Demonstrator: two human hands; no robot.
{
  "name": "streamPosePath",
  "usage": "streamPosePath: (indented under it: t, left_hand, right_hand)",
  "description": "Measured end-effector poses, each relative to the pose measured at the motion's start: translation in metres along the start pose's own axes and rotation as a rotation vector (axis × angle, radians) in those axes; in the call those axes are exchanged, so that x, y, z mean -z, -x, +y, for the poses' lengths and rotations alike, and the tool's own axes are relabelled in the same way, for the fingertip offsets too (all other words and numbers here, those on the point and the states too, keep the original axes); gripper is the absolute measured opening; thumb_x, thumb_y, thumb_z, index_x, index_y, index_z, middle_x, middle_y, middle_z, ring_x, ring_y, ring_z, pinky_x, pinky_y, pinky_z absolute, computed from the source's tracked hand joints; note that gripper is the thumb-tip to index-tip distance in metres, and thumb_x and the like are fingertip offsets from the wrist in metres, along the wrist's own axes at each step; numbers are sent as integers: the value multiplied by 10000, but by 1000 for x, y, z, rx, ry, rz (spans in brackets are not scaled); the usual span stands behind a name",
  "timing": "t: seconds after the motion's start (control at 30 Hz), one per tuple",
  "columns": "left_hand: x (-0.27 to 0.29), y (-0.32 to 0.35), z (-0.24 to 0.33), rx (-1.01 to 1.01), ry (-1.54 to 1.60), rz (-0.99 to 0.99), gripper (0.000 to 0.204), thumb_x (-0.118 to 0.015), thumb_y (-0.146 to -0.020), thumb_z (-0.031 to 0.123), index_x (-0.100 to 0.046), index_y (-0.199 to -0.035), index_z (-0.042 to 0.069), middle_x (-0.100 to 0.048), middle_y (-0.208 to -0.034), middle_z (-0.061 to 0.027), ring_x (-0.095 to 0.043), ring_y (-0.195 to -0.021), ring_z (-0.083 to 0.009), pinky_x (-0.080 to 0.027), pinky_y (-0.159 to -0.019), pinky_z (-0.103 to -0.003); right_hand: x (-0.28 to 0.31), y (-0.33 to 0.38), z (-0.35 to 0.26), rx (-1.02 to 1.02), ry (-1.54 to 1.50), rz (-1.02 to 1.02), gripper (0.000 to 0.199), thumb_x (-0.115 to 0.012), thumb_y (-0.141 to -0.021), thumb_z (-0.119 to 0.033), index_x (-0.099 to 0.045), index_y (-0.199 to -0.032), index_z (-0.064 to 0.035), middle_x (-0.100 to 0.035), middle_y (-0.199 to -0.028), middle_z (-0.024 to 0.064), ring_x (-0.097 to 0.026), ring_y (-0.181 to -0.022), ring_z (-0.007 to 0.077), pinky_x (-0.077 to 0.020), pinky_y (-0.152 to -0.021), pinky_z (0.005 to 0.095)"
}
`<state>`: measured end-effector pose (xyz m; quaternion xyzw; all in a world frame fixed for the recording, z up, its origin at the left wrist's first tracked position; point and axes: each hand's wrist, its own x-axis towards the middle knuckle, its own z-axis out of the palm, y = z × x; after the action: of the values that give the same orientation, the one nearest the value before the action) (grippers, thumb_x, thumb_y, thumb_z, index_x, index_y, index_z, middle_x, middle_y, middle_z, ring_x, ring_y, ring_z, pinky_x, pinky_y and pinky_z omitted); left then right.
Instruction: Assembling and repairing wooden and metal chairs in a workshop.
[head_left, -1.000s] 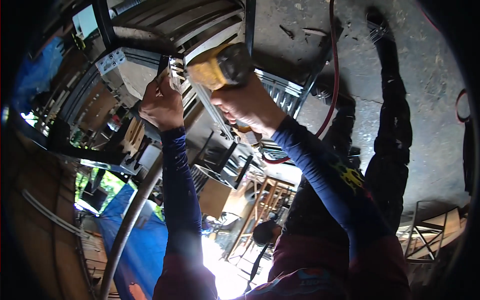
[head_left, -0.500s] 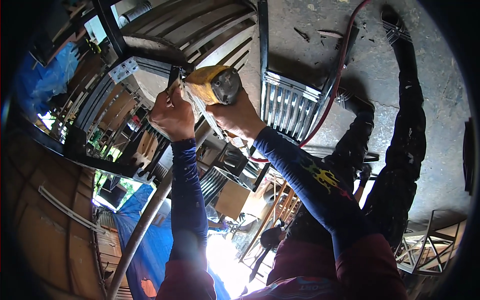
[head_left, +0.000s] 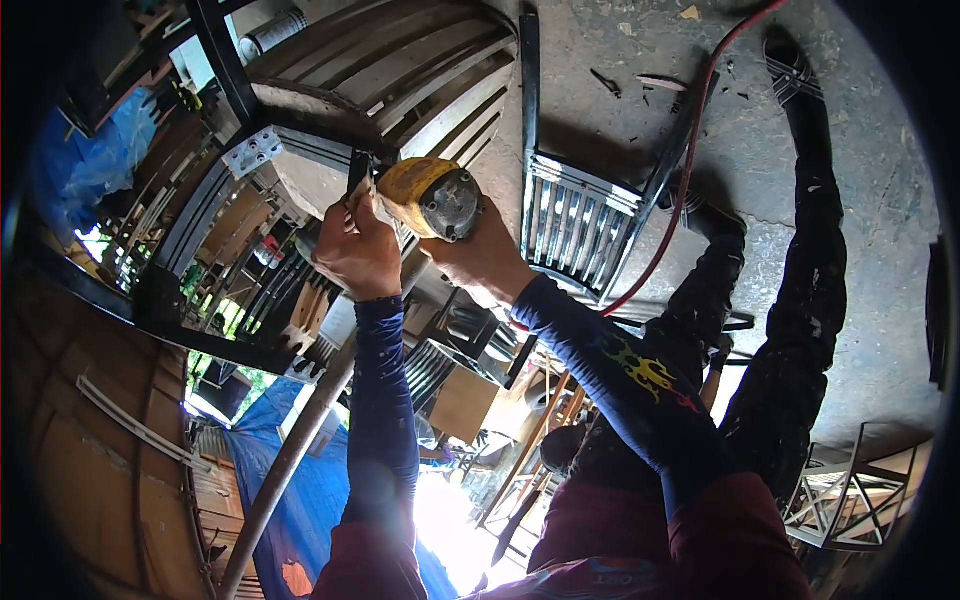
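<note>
My right hand [head_left: 472, 250] is wrapped round the grip of a yellow air nail gun [head_left: 408, 186] with a black round cap. Its nose end, largely hidden, lies close by my left hand. My left hand [head_left: 360, 252] is closed, thumb and fingers pinching the end of a dark wooden frame piece [head_left: 359, 168]. That piece belongs to a dark-painted frame [head_left: 178, 250] with a metal plate [head_left: 252, 150] at one corner. Whether a nail is in the wood is hidden.
A red air hose [head_left: 668, 232] curves across the concrete floor to the tool. Behind the hands stands a curved slatted piece [head_left: 400, 70]. A dark slatted chair part [head_left: 582, 205] lies on the floor. A pole [head_left: 290, 455] slants past my left forearm; blue tarp [head_left: 262, 490] hangs beyond it.
Both hands and the nail gun appear slightly lower and farther right in the picture, and the gun's cap has tipped down. Much of the background has shifted slightly too. Both grips look the same.
</note>
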<state>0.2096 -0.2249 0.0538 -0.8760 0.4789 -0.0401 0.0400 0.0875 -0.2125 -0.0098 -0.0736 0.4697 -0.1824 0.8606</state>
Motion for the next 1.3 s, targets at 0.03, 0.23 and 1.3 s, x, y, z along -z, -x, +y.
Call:
streamPosePath:
  t: [0.03, 0.23, 1.3]
  left_hand:
    - [-1, 0, -1, -46, 32, 18, 140, -718, -813, 115, -690, -788, -19, -698, -723, -146, -682, -614, -264, -535, -569, -351]
    - [-9, 0, -11, -49, 90, 72, 105, -721, -790, 85, -682, -750, -4, -674, -676, -161, -668, -567, -299, -508, -507, -353]
    - [-8, -1, -19, -44, 67, 70, 73, -653, -851, 129, -686, -839, 65, -669, -743, -106, -634, -652, -322, -502, -576, -403]
  right_hand:
    - [2, 3, -8, 76, -36, 6, 357, -714, -723, -93, -620, -1021, 80, -703, -919, 186, -685, -898, 247, -533, -828, 324]
    - [48, -5, -82, -170, 40, -301, 325, -650, -749, -32, -635, -1068, 31, -686, -782, 98, -642, -650, 164, -545, -602, 305]
    - [-39, -46, -183, -477, 540, -375, 120, -695, -867, -88, -582, -848, -53, -463, -604, -24, -411, -472, 67, -376, -433, 265]
